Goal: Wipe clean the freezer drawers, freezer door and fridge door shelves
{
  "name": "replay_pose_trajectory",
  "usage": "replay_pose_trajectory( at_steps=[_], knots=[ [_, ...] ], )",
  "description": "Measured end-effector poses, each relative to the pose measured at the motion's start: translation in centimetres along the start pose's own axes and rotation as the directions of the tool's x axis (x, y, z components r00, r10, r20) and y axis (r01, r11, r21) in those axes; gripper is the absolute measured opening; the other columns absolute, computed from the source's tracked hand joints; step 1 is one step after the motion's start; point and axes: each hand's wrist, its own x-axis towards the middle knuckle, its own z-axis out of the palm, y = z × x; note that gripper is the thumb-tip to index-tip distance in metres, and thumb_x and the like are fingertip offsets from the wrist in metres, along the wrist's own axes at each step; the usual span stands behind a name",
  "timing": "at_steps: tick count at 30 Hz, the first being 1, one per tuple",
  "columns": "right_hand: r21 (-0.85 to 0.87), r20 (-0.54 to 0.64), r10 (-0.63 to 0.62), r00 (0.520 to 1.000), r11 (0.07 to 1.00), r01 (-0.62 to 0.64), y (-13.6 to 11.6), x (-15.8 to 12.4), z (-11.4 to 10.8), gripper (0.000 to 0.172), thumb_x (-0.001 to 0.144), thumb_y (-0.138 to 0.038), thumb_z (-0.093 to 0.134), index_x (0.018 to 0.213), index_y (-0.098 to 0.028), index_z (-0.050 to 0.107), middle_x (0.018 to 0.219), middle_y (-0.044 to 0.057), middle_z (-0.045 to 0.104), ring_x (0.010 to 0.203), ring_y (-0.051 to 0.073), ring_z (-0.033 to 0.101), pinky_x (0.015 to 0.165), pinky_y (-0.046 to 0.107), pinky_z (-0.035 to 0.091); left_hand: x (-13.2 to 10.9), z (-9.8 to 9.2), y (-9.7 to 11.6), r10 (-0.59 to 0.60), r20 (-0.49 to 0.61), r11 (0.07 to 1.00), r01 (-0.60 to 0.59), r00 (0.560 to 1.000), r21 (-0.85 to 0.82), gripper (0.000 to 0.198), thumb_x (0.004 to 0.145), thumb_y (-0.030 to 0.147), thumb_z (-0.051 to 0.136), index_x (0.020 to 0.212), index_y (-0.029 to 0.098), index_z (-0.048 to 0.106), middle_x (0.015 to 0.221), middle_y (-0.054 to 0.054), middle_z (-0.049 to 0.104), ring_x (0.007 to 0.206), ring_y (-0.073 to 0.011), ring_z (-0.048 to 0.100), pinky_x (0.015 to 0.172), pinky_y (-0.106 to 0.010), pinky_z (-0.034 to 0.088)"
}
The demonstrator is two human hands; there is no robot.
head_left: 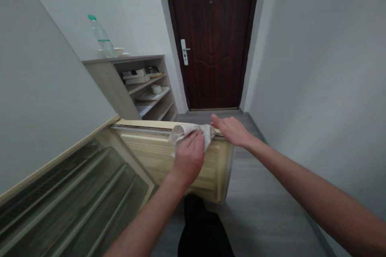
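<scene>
Cloth (180,132), crumpled, is pinched in left hand (189,156); right hand (234,131) rests on ribbed door (211,170), grip unclear

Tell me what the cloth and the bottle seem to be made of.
The cloth: probably fabric with a matte finish, judging by its soft folds; the fibre can't be told. The bottle: likely smooth, clear plastic, since it is see-through with a green cap.

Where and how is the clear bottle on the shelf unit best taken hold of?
Probably around the middle of the clear bottle, from the side away from the wall behind it. It stands upright on the shelf unit, so its tall, round body suits a sideways hold. Small pale items lie by its base, so staying above them looks safer.
</scene>
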Motion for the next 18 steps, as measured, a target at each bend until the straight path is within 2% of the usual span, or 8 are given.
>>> replay_pose_trajectory(
  at_steps=[3, 5, 8, 11, 12, 15, 16, 18],
  knots=[
    [0.115, 0.040, -0.015, 0.999, 0.993, 0.010, 0.1, 0.2, -0.6, 0.104, 0.100, -0.077, -0.005, 0.103, -0.020, 0.083, 0.100, 0.010, 0.078, 0.103, 0.027, 0.072, 0.087, 0.032, 0.048, 2.6, 0.9, 4.3, 0.066, -0.020, 0.994, -0.067, 0.998, -0.082, 0.017, 0.100, 0.007, 0.045, 0.106, 0.009, 0.061, 0.104, -0.016, 0.073, 0.108, -0.0269, 0.070, 0.102, -0.038, 0.059],
    [0.167, 0.111, -0.033, 0.993, 0.986, 0.014, 0.1, 0.4, -1.0, 0.105, 0.100, -0.076, -0.006, 0.103, -0.020, 0.082, 0.097, 0.008, 0.078, 0.098, 0.026, 0.072, 0.085, 0.031, 0.049, 2.8, 1.5, 6.2, 0.091, -0.024, 0.988, -0.093, 0.996, -0.120, 0.014, 0.098, 0.007, 0.049, 0.097, 0.010, 0.062, 0.096, -0.014, 0.072, 0.105, -0.0270, 0.070, 0.104, -0.040, 0.058],
    [0.110, 0.182, -0.030, 0.983, 0.994, 0.010, -0.1, 0.5, -1.2, 0.097, 0.100, -0.079, 0.004, 0.112, -0.020, 0.081, 0.113, 0.009, 0.078, 0.110, 0.029, 0.070, 0.089, 0.033, 0.050, 0.9, 2.8, 8.0, 0.171, -0.015, 0.974, -0.171, 0.985, -0.150, 0.014, 0.100, 0.012, 0.052, 0.103, 0.009, 0.065, 0.102, -0.013, 0.073, 0.104, -0.0249, 0.070, 0.097, -0.038, 0.060],
    [0.008, 0.159, -0.032, 0.987, 0.999, 0.031, -0.2, 0.4, -1.1, 0.086, 0.099, -0.082, 0.018, 0.126, -0.026, 0.077, 0.133, 0.008, 0.072, 0.126, 0.035, 0.065, 0.099, 0.038, 0.049, -1.6, 4.1, 9.2, 0.244, -0.010, 0.958, -0.242, 0.970, -0.153, 0.020, 0.100, 0.013, 0.050, 0.109, 0.013, 0.068, 0.100, -0.010, 0.075, 0.088, -0.0203, 0.071, 0.078, -0.033, 0.062],
    [-0.007, 0.147, -0.039, 0.988, 0.999, 0.041, -0.2, 0.3, -1.0, 0.084, 0.100, -0.082, 0.018, 0.129, -0.028, 0.076, 0.134, 0.007, 0.072, 0.127, 0.035, 0.064, 0.101, 0.039, 0.048, -2.0, 4.4, 9.6, 0.233, -0.021, 0.960, -0.234, 0.972, -0.151, 0.020, 0.099, 0.013, 0.051, 0.109, 0.012, 0.068, 0.101, -0.011, 0.075, 0.087, -0.0203, 0.071, 0.077, -0.033, 0.062],
    [-0.020, 0.142, -0.067, 0.988, 0.997, 0.071, -0.2, 0.0, -0.9, 0.084, 0.100, -0.081, 0.016, 0.129, -0.030, 0.075, 0.131, 0.006, 0.073, 0.125, 0.034, 0.066, 0.100, 0.039, 0.049, -1.8, 4.9, 10.6, 0.145, -0.027, 0.976, -0.148, 0.989, -0.163, 0.019, 0.099, 0.013, 0.055, 0.112, 0.010, 0.069, 0.123, -0.017, 0.072, 0.106, -0.0241, 0.071, 0.089, -0.035, 0.062],
    [-0.018, 0.145, -0.076, 0.987, 0.997, 0.080, -0.2, -0.1, -0.9, 0.084, 0.100, -0.081, 0.015, 0.128, -0.030, 0.075, 0.131, 0.006, 0.073, 0.124, 0.034, 0.066, 0.099, 0.038, 0.049, -1.7, 5.1, 10.9, 0.124, 0.009, 0.979, -0.121, 0.992, -0.162, 0.021, 0.099, 0.014, 0.056, 0.115, 0.009, 0.068, 0.126, -0.018, 0.071, 0.108, -0.0250, 0.071, 0.091, -0.036, 0.062],
    [-0.016, 0.151, -0.079, 0.985, 0.997, 0.082, -0.3, -0.2, -0.9, 0.085, 0.100, -0.081, 0.014, 0.128, -0.029, 0.075, 0.130, 0.006, 0.074, 0.123, 0.033, 0.067, 0.098, 0.038, 0.048, -1.9, 5.8, 11.4, 0.125, 0.122, 0.980, -0.103, 0.985, -0.171, 0.025, 0.100, 0.016, 0.055, 0.122, 0.011, 0.067, 0.120, -0.017, 0.073, 0.104, -0.0252, 0.072, 0.091, -0.037, 0.062]
  ],
)
